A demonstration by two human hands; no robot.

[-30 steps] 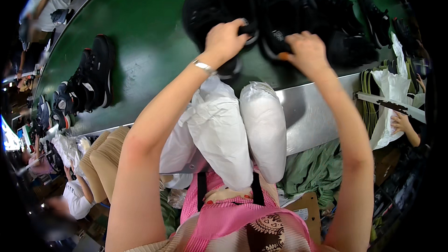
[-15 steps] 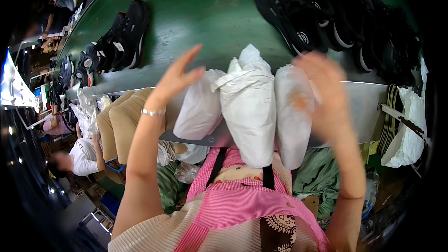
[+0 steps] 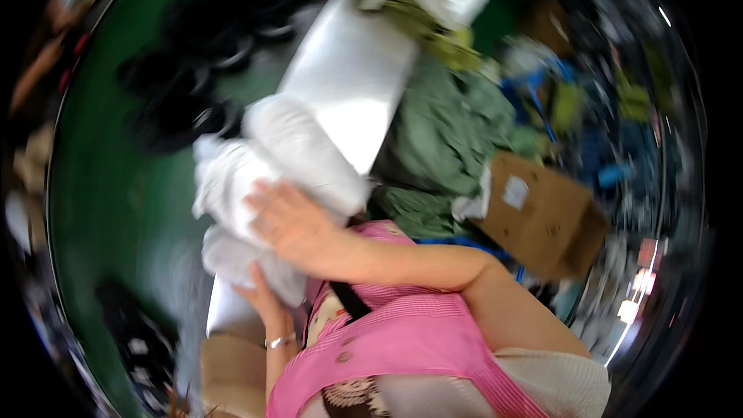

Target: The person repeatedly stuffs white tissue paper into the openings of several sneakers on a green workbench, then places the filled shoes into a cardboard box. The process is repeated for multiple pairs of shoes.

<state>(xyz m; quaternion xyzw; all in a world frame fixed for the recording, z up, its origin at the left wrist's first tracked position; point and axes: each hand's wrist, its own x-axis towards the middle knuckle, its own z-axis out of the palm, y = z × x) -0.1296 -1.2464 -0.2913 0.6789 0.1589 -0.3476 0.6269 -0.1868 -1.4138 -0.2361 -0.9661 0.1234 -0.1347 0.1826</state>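
Three white wrapped bundles lie side by side across the metal edge of the green work surface, close against my pink apron. My right hand [image 3: 298, 224] reaches across my body and lies with outstretched fingers on the middle bundle [image 3: 228, 174]. Beyond it, the right bundle [image 3: 306, 151] is untouched. Below that, my left hand [image 3: 267, 298], with a bracelet at the wrist, touches the near side of the left bundle [image 3: 248, 259], thumb and fingers apart. What the wrapping contains is hidden. Blur softens the picture.
Several black shoes [image 3: 209, 46] stand on the green surface [image 3: 131, 201] at the upper left; another black shoe [image 3: 135, 340] is lower left. Tan padded pieces [image 3: 232, 375] sit by my left forearm. To the right are a green cloth heap [image 3: 449, 131] and a cardboard box [image 3: 534, 213].
The view has swung round to the right, bringing the cardboard box in. My left hand, raised before, now touches the left bundle. My right hand has shifted from the right bundle to the middle one.
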